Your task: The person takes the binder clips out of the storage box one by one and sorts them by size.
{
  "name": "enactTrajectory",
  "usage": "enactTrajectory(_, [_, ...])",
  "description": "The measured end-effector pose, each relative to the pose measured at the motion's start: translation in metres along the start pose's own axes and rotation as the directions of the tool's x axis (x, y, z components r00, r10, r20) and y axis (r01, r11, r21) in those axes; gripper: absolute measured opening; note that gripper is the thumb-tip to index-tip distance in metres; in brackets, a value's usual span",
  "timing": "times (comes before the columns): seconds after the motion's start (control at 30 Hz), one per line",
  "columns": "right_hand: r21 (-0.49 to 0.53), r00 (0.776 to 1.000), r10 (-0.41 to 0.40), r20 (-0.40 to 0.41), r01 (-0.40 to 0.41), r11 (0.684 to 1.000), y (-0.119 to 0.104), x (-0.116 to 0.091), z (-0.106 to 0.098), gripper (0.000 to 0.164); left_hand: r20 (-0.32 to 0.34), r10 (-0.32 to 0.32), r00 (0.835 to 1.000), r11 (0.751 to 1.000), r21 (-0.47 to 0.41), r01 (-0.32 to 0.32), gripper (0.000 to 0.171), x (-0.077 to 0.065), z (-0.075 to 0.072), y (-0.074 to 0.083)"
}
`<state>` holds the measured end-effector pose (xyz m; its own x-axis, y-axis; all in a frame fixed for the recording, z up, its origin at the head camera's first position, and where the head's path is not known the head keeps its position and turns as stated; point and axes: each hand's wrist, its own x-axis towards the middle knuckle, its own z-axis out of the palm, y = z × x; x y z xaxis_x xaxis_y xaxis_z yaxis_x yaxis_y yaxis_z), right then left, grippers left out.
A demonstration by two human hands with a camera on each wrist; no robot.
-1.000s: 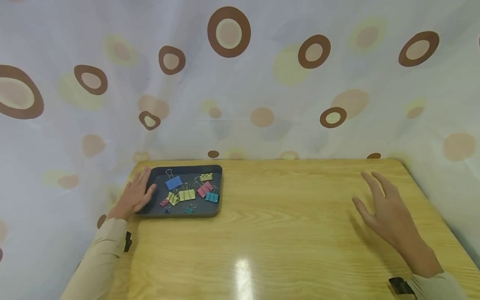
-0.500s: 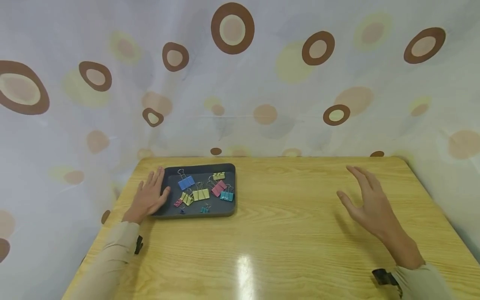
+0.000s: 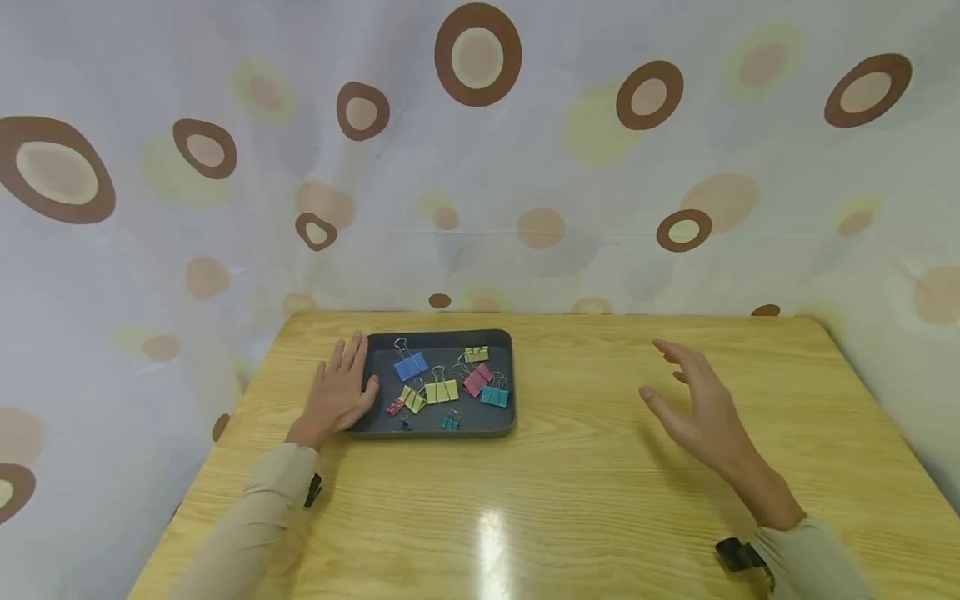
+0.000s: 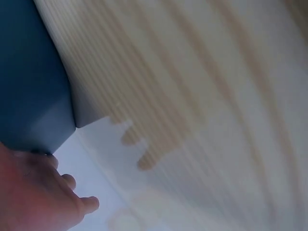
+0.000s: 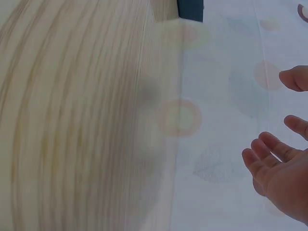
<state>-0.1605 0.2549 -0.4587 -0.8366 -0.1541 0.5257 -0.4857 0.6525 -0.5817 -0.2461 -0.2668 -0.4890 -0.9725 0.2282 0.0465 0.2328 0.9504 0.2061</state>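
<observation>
My left hand [image 3: 337,397] rests with straight fingers against the left wall of a dark grey tray [image 3: 450,432]. In the left wrist view the hand [image 4: 41,192] touches the tray's side [image 4: 36,82]. Several binder clips lie loose in the tray: a blue one [image 3: 411,366], a yellow one [image 3: 442,392], a pink one [image 3: 477,380], a teal one [image 3: 494,396] and some smaller ones. My right hand [image 3: 705,417] hovers above the table to the right, apart from the tray, fingers relaxed and holding nothing. Its loosely bent fingers also show in the right wrist view, on the hand [image 5: 284,178].
The wooden table [image 3: 570,500] spreads in front and to the right of the tray. A patterned curtain [image 3: 555,275] hangs along the table's back and sides. Both wrists wear black straps.
The left hand and the tray with its clips have moved to the right, toward the table's middle. My right hand has moved left, toward the tray.
</observation>
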Motion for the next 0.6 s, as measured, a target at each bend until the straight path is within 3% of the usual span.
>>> enactTrajectory(0.6, [0.152,0.994,0.005,0.105,-0.021,0.988,-0.022,0.024,0.055,0.059,-0.038,0.055,0.998,0.998,-0.022,-0.055,0.070,0.006,0.019,0.072])
